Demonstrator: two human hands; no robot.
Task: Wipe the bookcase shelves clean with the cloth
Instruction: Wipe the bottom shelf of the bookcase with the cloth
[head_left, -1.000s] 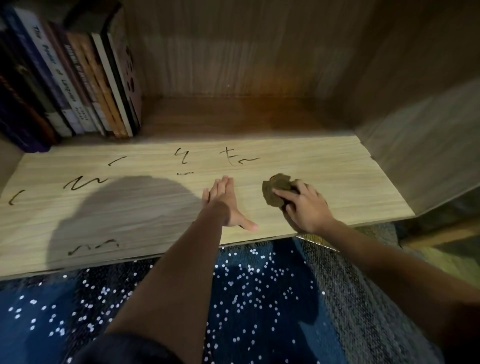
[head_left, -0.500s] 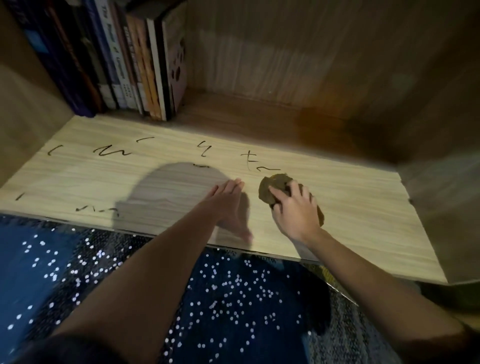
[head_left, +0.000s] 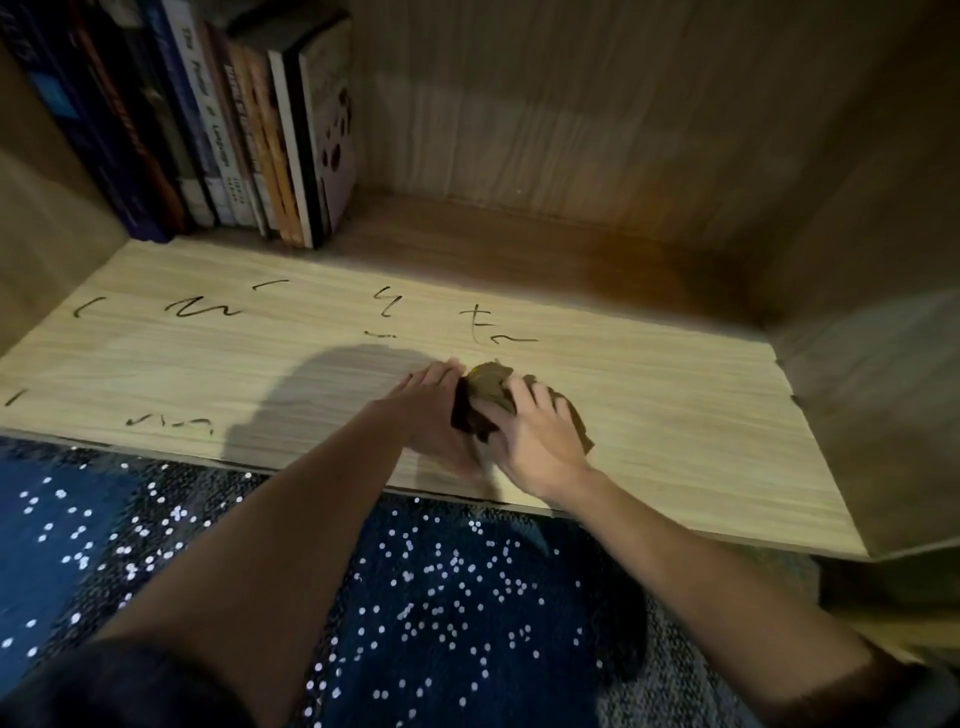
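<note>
Cloth (head_left: 487, 385) under right grip (head_left: 540, 441)

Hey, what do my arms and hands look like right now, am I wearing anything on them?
The left forearm and right forearm are bare. A dark sleeve covers the left upper arm at the picture's bottom edge. The left grip and right grip are bare hands: no glove, watch or bracelet shows. Rings are too blurred to judge.

Book spine (head_left: 208, 111): "The Power of Language"

2 bare forearms (head_left: 291, 525); dark left sleeve (head_left: 119, 686).
</note>
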